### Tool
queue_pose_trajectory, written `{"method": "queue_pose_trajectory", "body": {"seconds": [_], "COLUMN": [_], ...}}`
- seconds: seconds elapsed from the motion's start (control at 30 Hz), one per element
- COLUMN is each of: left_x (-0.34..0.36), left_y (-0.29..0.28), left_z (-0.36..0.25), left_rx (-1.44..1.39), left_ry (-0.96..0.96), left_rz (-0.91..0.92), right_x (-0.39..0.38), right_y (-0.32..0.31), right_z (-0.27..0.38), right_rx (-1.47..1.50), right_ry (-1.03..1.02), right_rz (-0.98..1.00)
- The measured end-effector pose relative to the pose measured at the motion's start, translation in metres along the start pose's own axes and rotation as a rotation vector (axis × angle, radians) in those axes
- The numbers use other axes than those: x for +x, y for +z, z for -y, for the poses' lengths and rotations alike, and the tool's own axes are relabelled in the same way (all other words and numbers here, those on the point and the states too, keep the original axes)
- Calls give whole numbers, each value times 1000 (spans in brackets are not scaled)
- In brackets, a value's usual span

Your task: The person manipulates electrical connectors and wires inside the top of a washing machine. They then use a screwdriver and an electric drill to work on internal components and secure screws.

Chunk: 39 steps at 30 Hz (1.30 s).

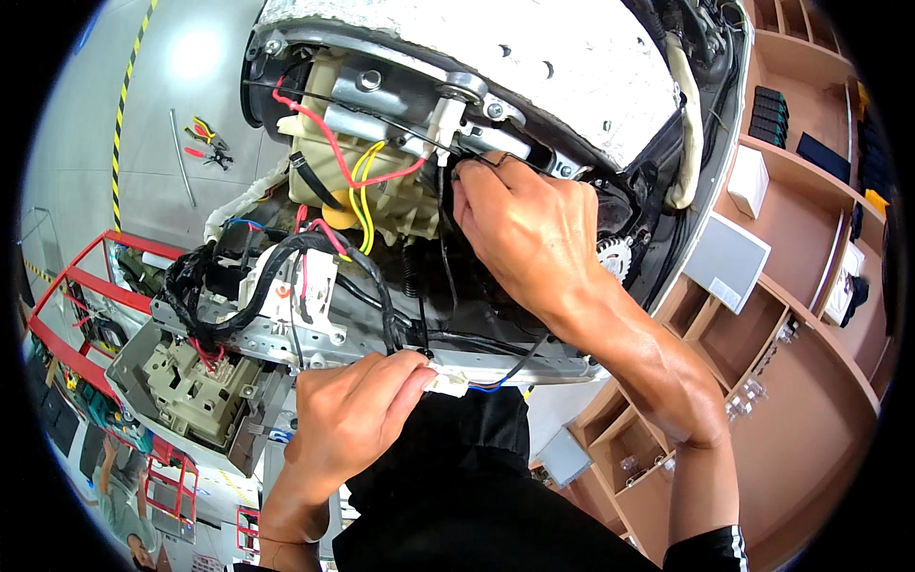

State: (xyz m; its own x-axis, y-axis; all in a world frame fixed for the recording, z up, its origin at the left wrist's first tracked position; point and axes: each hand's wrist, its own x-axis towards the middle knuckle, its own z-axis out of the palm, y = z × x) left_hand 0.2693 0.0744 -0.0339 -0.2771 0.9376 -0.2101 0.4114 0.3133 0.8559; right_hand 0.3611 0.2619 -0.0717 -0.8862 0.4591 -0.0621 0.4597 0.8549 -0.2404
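Observation:
An opened machine, which looks like a washing machine, lies in front of me with a white block (562, 57) across its top and a cream plastic housing (329, 129) below it. At the housing's right, my right hand (529, 219) is closed, its thumb and fingers pinching a thin black wire (400, 124). Its fingertips are partly hidden. At the near metal edge (534, 370), my left hand (357, 410) is closed at a white plug connector (450, 383) with blue and black wires. Red wires (329, 138) and yellow wires (362, 205) run between the hands.
A thick black wire bundle (276, 257) loops over the left side, beside a white plastic part (300, 291). Pliers (207, 133) and a metal rod (181, 157) lie on the floor. Wooden shelves (801, 229) stand at right. Red-framed carts (86, 272) and another person (124, 496) are at left.

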Motion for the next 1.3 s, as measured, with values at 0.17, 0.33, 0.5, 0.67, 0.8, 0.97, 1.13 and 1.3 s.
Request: {"method": "queue_pose_trajectory", "body": {"seconds": [0.17, 0.33, 0.5, 0.67, 0.8, 0.97, 1.13, 1.3], "left_x": [-1, 1, 2, 2, 2, 2, 2, 1], "left_y": [2, 1, 0, 0, 0, -2, -4, -1], "left_z": [0, -1, -2, -5, -5, -10, -11, -8], "left_rx": [-20, -13, 1, 19, 49, 47, 31, 18], "left_ry": [-8, -14, -29, -61, -86, -154, -170, -155], "left_rz": [-16, -5, 9, 21, 50, 93, 125, 95], "right_x": [0, 4, 2, -6, -12, -23, -37, -51], "right_y": [-1, -3, -4, 2, -4, -19, -25, -34], "right_z": [2, 7, 3, -5, -15, -13, -28, -39], "right_rx": [57, 58, 75, 193, 312, 455, 553, 573], "right_ry": [38, 74, 49, -7, -132, -150, 14, 125], "right_rz": [27, 107, 81, -16, -91, -150, -164, -135]}}
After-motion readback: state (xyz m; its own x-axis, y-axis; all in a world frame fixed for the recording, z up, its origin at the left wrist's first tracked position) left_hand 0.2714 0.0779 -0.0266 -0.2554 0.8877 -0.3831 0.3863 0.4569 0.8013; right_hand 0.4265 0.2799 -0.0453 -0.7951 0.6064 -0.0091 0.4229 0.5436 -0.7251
